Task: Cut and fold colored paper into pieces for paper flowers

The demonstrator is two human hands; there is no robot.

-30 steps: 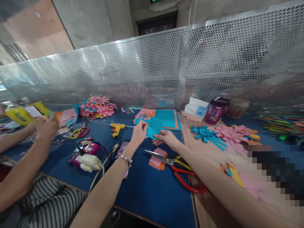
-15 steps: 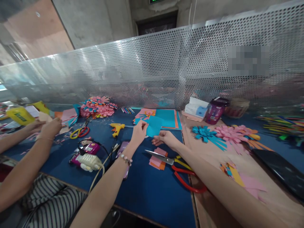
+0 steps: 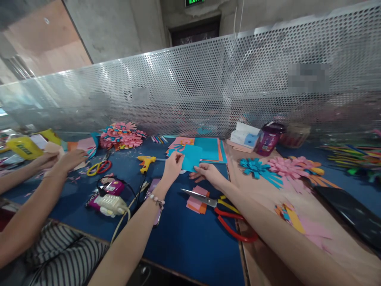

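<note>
Between my hands is a small blue sheet of paper (image 3: 192,157), held up above the table. My left hand (image 3: 174,163) pinches its left edge, and a beaded bracelet circles that wrist. At its lower right corner, my right hand (image 3: 208,174) grips the sheet between thumb and fingers. Scissors (image 3: 216,203) with red and yellow handles lie below my right hand, their blades over small pink and orange paper pieces (image 3: 197,200). Larger blue sheets (image 3: 208,148) are stacked behind the held one. A yellow glue gun (image 3: 146,162) lies left of my left hand.
A purple phone (image 3: 154,190) and a power strip (image 3: 111,204) with cables lie to the left. Paper flowers (image 3: 287,168), a purple cup (image 3: 269,139) and a black phone (image 3: 347,212) are on the right. At far left, a co-worker's hands (image 3: 70,161) hold paper. A perforated metal screen (image 3: 184,91) stands behind.
The blue sheet has turned a little and now stands more upright, its face more toward me. Both my hands keep hold of it. The co-worker's nearer hand has moved slightly right.
</note>
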